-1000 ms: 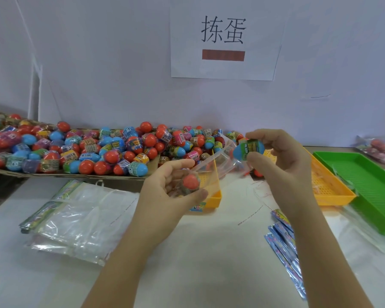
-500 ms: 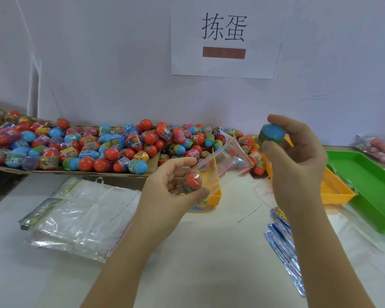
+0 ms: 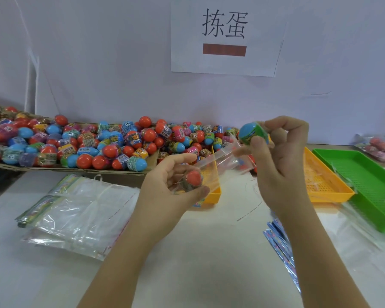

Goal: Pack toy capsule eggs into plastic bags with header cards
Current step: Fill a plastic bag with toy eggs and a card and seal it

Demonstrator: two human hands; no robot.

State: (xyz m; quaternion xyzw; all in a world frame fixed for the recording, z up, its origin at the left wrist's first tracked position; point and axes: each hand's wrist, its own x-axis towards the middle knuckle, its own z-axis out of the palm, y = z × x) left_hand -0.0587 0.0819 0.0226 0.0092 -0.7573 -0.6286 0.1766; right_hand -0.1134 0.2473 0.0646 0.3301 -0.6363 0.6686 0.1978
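Note:
My left hand (image 3: 169,187) grips the bottom of a clear plastic bag (image 3: 222,158) with a red capsule egg (image 3: 193,177) inside it. The bag's open mouth points up and right. My right hand (image 3: 276,156) pinches a blue and green capsule egg (image 3: 250,133) just above that mouth. A big heap of red and blue capsule eggs (image 3: 87,145) lies on a cardboard sheet at the back left.
A pile of empty clear bags (image 3: 76,210) lies at the front left. An orange tray (image 3: 320,181) and a green tray (image 3: 369,181) stand on the right. Shiny header cards (image 3: 280,238) lie under my right forearm. Filled bags (image 3: 380,147) sit at the far right.
My right hand moved the blue egg away up and right from the bag mouth, then brought it back down close to the mouth. My left hand kept still with the bag.

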